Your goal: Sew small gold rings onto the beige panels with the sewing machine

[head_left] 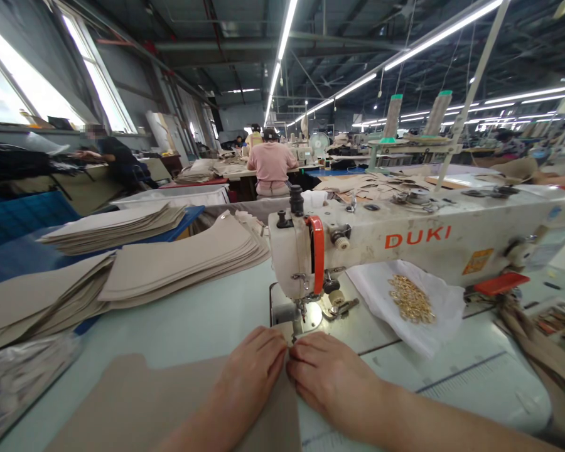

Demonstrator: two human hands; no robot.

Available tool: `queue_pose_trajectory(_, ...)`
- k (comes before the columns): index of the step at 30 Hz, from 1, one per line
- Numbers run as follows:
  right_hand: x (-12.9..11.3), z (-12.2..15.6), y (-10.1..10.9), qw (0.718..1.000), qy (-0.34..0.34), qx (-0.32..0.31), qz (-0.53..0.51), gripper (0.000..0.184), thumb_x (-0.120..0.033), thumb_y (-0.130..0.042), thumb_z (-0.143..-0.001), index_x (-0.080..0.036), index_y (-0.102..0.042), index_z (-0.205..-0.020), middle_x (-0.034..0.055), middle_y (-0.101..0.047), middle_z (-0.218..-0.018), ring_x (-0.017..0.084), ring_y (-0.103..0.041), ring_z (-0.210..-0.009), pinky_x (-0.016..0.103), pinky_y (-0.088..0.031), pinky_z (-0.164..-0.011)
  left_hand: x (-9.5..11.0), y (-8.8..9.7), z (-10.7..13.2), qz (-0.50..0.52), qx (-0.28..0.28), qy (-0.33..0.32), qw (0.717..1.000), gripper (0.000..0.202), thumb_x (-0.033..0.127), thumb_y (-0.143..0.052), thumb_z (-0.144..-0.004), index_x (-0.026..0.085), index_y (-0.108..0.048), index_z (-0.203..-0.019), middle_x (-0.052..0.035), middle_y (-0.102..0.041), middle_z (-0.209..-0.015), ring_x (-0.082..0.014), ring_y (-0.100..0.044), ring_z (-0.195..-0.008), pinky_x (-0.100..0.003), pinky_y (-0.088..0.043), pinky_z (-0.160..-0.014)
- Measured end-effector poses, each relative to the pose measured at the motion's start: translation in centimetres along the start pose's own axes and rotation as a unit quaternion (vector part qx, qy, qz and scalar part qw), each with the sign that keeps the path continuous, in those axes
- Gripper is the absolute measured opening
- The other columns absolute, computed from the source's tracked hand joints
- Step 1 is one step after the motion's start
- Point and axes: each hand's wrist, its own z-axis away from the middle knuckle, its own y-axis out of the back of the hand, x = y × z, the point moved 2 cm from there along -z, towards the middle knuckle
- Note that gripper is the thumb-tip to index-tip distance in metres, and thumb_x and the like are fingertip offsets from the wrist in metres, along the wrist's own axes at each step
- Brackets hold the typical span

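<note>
Left hand and right hand press beige fabric — fingertips meeting — under the presser foot.

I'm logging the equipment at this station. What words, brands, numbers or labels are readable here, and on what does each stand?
"DUKI": orange-red capitals on the arm of the white sewing machine.
Too blurred to read: the yellow sticker on the machine below that name.
Too small to read: the blue sticker at the machine's right end.
Nothing else is legible.
</note>
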Motion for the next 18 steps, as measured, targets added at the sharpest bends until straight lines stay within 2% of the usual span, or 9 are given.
queue_pose_trajectory(8, 0.13, 0.63, -0.72, 0.999, 0.025, 0.026, -0.003, 0.008, -0.016, -0.053, -0.092, -0.014, -0.060, -0.092, 0.0049, -0.065, -0.093, 0.017, -0.056, -0.094, 0.031, -0.043, -0.091, 0.28, 0.10, -0.13, -0.014, 0.008, -0.005, 1.000, 0.032, 0.012, -0.032, -0.095, 0.017, -0.058, -0.078, -0.0032, -0.065, -0.073, -0.0173, -0.060, -0.068, -0.030, -0.054, -0.064)
queue_pose_trajectory(12, 0.16, 0.82, -0.76, 0.999, 0.030, 0.018, -0.003, 0.004, -0.017, -0.055, -0.091, -0.015, -0.059, -0.090, 0.0044, -0.065, -0.093, 0.017, -0.056, -0.094, 0.031, -0.043, -0.091, 0.32, 0.12, -0.18, -0.030, 0.018, -0.006, 0.999, 0.031, 0.010, -0.032, -0.095, 0.017, -0.058, -0.078, -0.0037, -0.065, -0.074, -0.0180, -0.061, -0.070, -0.031, -0.054, -0.065)
queue_pose_trajectory(18, 0.14, 0.81, -0.74, 0.999, 0.030, 0.011, 0.004, 0.006, -0.018, -0.055, -0.091, -0.015, -0.059, -0.088, 0.0043, -0.065, -0.094, 0.017, -0.054, -0.093, 0.031, -0.043, -0.090, 0.19, -0.16, -0.29, -0.040, 0.000, -0.014, 0.999, 0.029, 0.010, -0.035, -0.095, 0.016, -0.059, -0.080, -0.0040, -0.066, -0.076, -0.0184, -0.061, -0.071, -0.031, -0.054, -0.067)
